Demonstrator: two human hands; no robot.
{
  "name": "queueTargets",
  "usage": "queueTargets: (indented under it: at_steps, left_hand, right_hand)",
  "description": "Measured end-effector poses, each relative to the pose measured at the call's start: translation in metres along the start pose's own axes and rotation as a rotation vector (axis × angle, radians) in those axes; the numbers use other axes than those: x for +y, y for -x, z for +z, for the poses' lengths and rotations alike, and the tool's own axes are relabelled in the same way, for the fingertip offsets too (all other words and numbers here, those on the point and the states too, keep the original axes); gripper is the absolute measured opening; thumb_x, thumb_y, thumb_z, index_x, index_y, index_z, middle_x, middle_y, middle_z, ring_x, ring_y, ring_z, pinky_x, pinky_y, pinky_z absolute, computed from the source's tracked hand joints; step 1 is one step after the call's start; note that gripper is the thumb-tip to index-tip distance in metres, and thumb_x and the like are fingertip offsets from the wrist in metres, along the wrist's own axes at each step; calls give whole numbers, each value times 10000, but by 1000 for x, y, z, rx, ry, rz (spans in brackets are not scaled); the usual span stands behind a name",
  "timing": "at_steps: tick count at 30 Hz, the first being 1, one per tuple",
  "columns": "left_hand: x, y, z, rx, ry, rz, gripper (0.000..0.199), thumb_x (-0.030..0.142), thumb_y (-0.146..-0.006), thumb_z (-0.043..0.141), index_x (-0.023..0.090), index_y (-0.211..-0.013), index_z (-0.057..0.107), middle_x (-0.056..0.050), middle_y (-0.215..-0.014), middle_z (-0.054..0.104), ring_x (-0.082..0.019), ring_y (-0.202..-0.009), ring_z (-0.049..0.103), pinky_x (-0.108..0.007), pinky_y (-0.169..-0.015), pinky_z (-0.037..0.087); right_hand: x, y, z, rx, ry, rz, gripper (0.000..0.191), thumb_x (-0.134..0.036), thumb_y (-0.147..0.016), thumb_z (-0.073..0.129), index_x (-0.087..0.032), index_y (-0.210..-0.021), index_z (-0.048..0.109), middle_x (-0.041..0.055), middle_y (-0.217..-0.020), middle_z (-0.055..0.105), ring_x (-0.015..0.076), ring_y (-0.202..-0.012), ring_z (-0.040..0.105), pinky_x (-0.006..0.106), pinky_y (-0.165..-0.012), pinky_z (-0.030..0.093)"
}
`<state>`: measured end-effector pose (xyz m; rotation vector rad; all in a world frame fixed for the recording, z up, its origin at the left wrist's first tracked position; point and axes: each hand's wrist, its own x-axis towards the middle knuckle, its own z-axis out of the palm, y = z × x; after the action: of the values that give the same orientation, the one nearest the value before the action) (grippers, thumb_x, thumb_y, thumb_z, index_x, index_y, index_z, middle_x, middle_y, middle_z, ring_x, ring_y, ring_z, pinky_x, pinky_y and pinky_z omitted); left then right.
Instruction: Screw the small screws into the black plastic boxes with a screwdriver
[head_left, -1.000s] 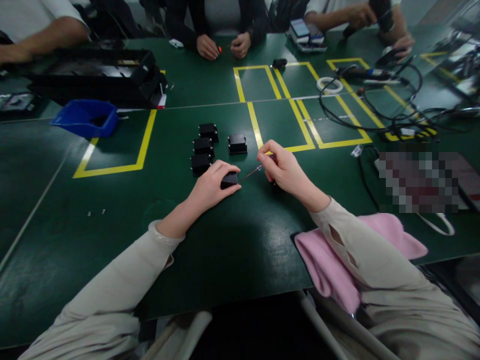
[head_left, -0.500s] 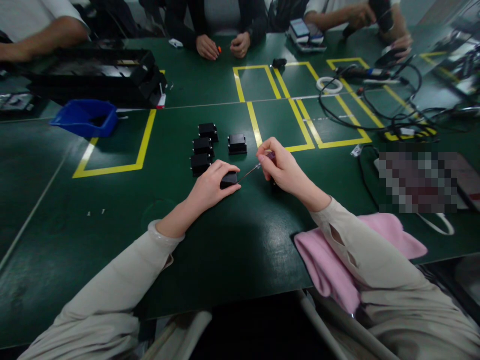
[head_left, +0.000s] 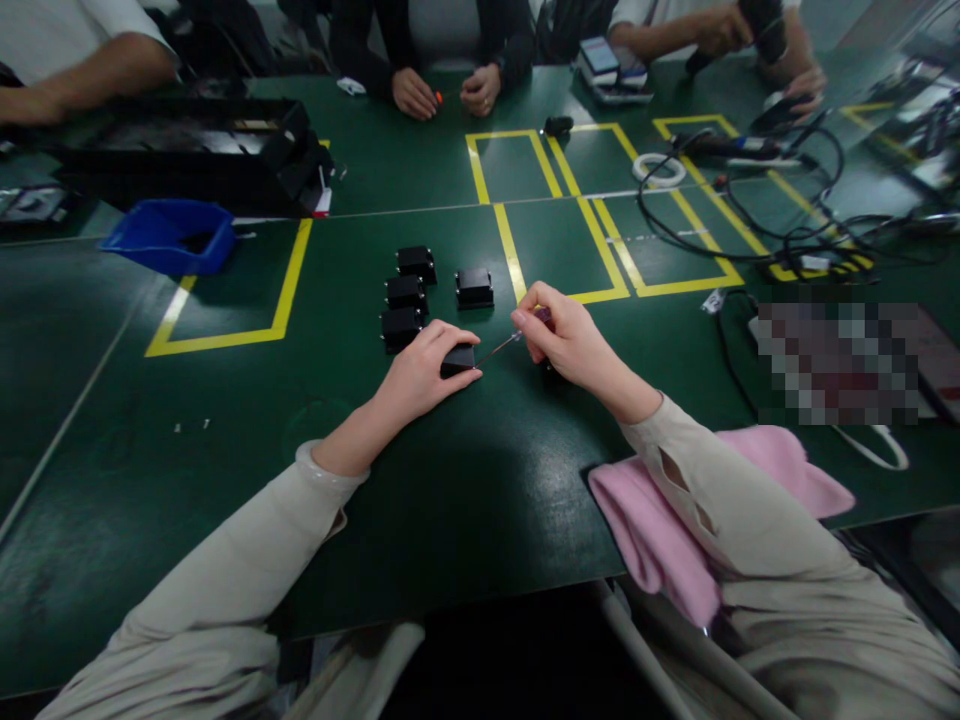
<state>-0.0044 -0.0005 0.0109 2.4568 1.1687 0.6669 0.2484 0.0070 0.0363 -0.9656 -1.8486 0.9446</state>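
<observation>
My left hand (head_left: 422,370) grips a small black block (head_left: 459,360) on the green table (head_left: 450,500), thumb and fingers on opposite sides. In my right hand (head_left: 555,330) is a screwdriver (head_left: 502,347) with a dark reddish handle; its thin shaft slants down to the block's right end, where the tip seems to touch. Three similar black blocks stand in a column beyond my left hand, the nearest (head_left: 402,328) close to its fingers. Another black block (head_left: 475,287) sits apart to their right. Something dark below my right hand is mostly hidden.
A blue tray (head_left: 176,235) and a long black case (head_left: 195,165) are at the left. Two tiny pieces (head_left: 192,426) lie nearer. Cables (head_left: 787,215) are at the right, a pink cloth (head_left: 667,530) under my right sleeve. People sit across the table.
The fingers of my right hand have shifted slightly on the screwdriver handle. My left hand and the block it grips have stayed in place.
</observation>
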Motion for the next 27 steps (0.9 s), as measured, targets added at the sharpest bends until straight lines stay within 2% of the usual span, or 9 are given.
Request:
queueTargets:
  at_steps: [4,10,16,18,22,27]
  left_hand:
    - [-1,0,0,7,2,13,338,335,-970,729,199,-1268,645,-116,-1246,669,-297,-1200,655,-478,-1059,545]
    - [-1,0,0,-4,2,2,340,344,-967,728,217,-1270,640,-109,-1257,664,-301,-1214,648,-485,-1068,542]
    - [-1,0,0,-4,3,-1,347,336,-965,733,209,-1274,639,-114,-1260,664,-298,-1216,648,-481,-1075,538]
    - [0,0,0,-5,3,-5,348,335,-966,733,208,-1276,640,-112,-1261,665,-298,-1214,650,-480,-1071,540]
    - [0,0,1,8,10,3,334,328,-967,736,204,-1264,646,-107,-1251,671,-291,-1206,654,-471,-1070,538]
    - [-1,0,1,13,11,13,339,321,-965,743,199,-1266,647,-112,-1250,670,-290,-1203,656,-470,-1066,541]
  right_hand:
    - [-2,0,0,-9,-6,-27,133,-283,-1065,552,-238,-972,468,-70,-671,552,97,-517,512,275,-570,388]
    - [-1,0,0,-21,13,3,274,-432,-1095,542,-241,-903,497,-90,-520,479,115,-449,472,285,-535,348]
    - [-2,1,1,21,-17,-38,111,-302,-1079,538,-240,-1009,479,-81,-643,529,102,-495,513,269,-556,378]
    - [-2,1,1,12,-12,-38,132,-311,-1080,536,-236,-987,481,-78,-643,534,97,-488,510,266,-546,373]
    - [-1,1,0,-13,14,-10,254,-398,-1087,555,-238,-907,474,-96,-524,476,97,-435,458,261,-503,329]
    - [0,0,1,2,-24,-42,138,-314,-1086,539,-238,-991,475,-93,-588,513,95,-472,496,255,-525,364]
